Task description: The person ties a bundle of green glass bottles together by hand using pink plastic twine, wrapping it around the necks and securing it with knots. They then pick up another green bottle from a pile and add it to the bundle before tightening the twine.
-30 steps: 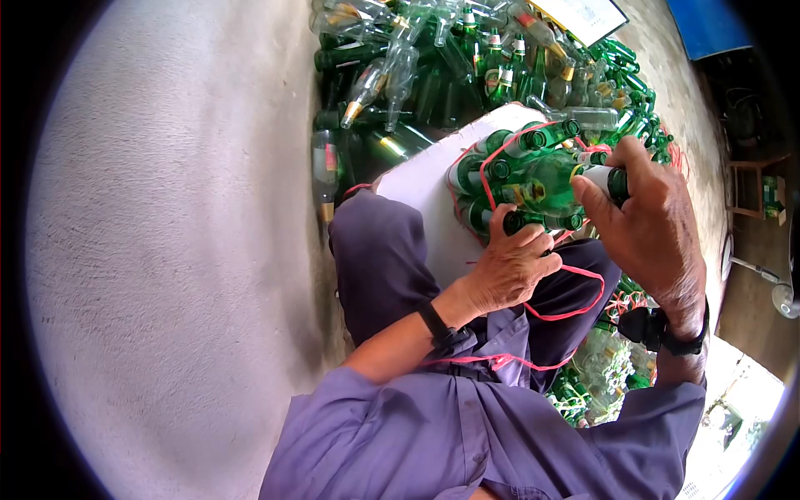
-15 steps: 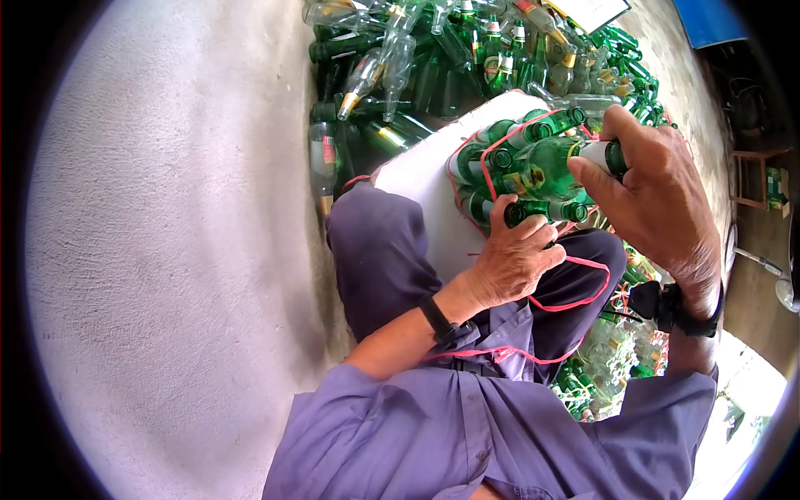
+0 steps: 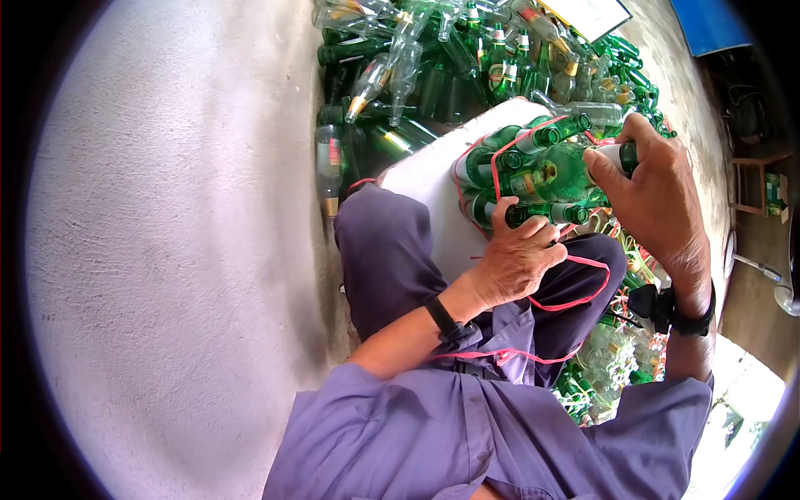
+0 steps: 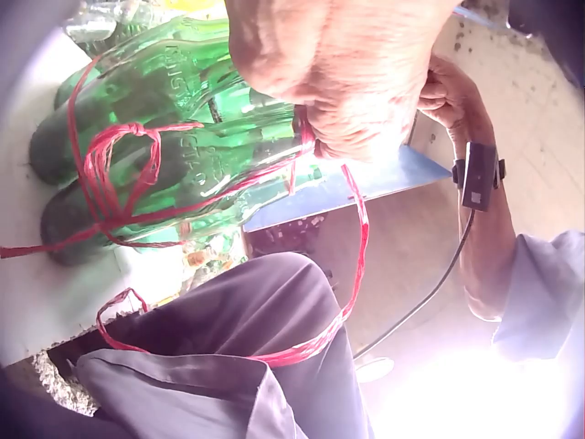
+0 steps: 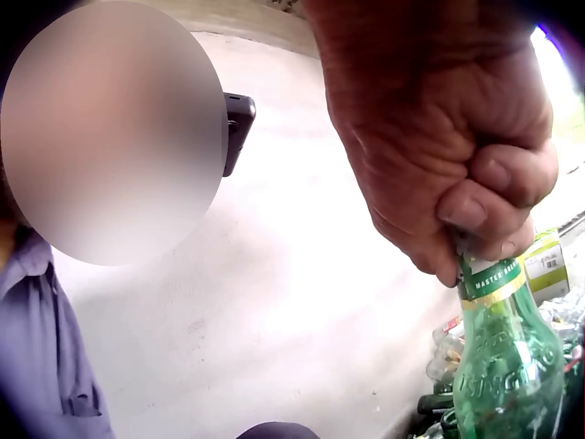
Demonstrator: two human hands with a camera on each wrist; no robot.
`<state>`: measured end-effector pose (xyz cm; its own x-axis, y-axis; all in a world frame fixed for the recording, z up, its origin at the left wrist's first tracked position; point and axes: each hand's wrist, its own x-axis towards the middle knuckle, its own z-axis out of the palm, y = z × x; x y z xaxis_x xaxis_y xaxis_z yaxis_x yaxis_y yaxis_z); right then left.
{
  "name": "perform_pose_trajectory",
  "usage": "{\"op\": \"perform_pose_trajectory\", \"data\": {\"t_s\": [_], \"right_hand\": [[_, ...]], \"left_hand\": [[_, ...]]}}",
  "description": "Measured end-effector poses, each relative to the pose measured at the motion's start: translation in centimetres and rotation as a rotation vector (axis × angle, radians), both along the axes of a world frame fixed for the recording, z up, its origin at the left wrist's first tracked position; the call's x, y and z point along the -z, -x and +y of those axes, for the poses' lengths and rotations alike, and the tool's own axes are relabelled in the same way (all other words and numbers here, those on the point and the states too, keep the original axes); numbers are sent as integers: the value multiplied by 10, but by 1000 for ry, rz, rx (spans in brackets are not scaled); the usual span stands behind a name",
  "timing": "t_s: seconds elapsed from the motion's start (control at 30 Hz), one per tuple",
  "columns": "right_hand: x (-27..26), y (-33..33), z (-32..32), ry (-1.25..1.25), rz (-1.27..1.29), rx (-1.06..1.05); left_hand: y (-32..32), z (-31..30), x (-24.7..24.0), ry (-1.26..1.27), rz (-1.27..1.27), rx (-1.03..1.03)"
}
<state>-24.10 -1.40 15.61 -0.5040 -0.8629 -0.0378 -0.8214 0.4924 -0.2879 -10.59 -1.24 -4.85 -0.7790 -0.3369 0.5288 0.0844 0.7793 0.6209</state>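
Observation:
Several green bottles lie bundled on a white board (image 3: 429, 179), with red twine (image 3: 496, 171) looped around them. The left hand (image 3: 517, 257) grips a bottle neck at the near side of the bundle; in the left wrist view, that hand (image 4: 338, 73) covers the necks, and a knotted twine loop (image 4: 123, 169) lies across the bottles. A green bottle (image 3: 554, 171) with a pale neck label lies over the bundle, its neck pinched by the right hand (image 3: 662, 192). In the right wrist view, the right hand's fingers (image 5: 494, 187) curl round this bottle's (image 5: 507, 366) neck.
Loose green and clear bottles (image 3: 433, 83) are heaped beyond the board. A rough pale wall (image 3: 175, 250) rises at the left. More bottles (image 3: 604, 358) lie by the right knee. Slack twine (image 3: 542, 360) crosses the lap.
The right hand has shifted slightly, with the bottle neck still in its grip. The left hand keeps its hold on the bundle. The head view has moved a little.

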Motion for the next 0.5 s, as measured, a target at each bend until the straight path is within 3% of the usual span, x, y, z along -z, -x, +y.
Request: {"op": "perform_pose_trajectory", "data": {"t_s": [0.3,0.37,0.5], "right_hand": [[13,24,-7,51,122,17],[14,27,-5,40,31,83],[20,21,4,130,-14,9]], "left_hand": [[-1,1,1,28,-57,2],[0,1,1,34,-50,-2],[1,2,1,45,-44,-18]]}}
